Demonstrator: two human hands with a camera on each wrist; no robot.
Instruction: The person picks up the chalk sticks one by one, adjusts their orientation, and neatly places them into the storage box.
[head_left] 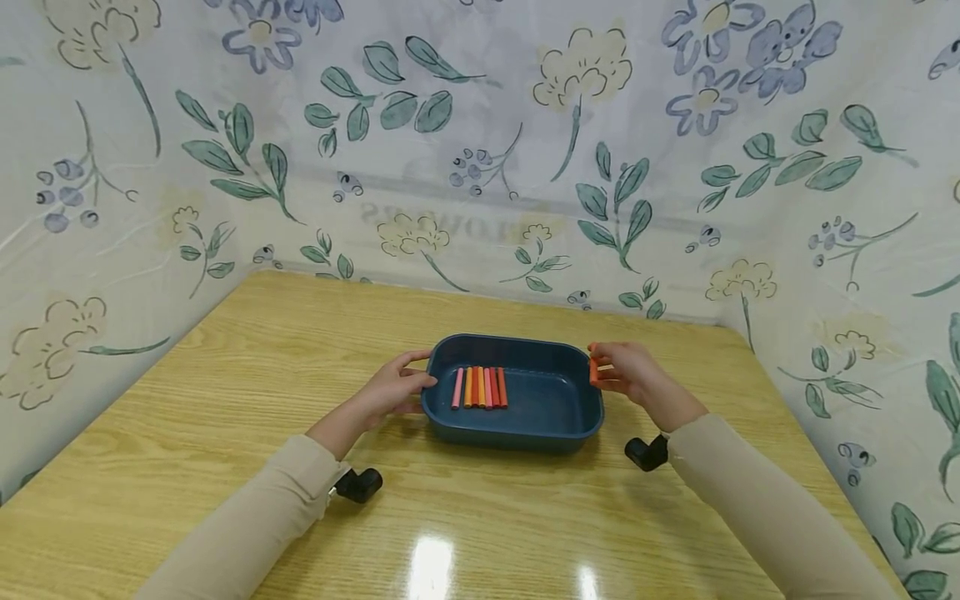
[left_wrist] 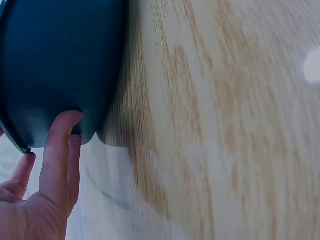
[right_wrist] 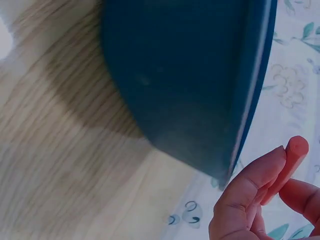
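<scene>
A dark blue rectangular basin [head_left: 517, 437] with rounded corners stands on the table. At its left end my left hand [head_left: 390, 387] holds the rim and wall; in the left wrist view, two fingers [left_wrist: 60, 145] lie against the outer wall. Several thin sticks [head_left: 480, 388] in pink, orange, yellow and red lie side by side on the left part of the basin floor. At the right end my right hand [head_left: 632, 372] pinches an orange, crayon-like stick [head_left: 593, 367] beside the rim. The right wrist view shows this stick [right_wrist: 291, 162] between thumb and finger.
The wood-grain table [head_left: 300, 350] runs back to a hanging floral cloth [head_left: 480, 192], which also encloses both sides. A black wrist-worn device [head_left: 360, 485] shows below the left hand, another black device [head_left: 647, 453] below the right. Light reflects off the table's front.
</scene>
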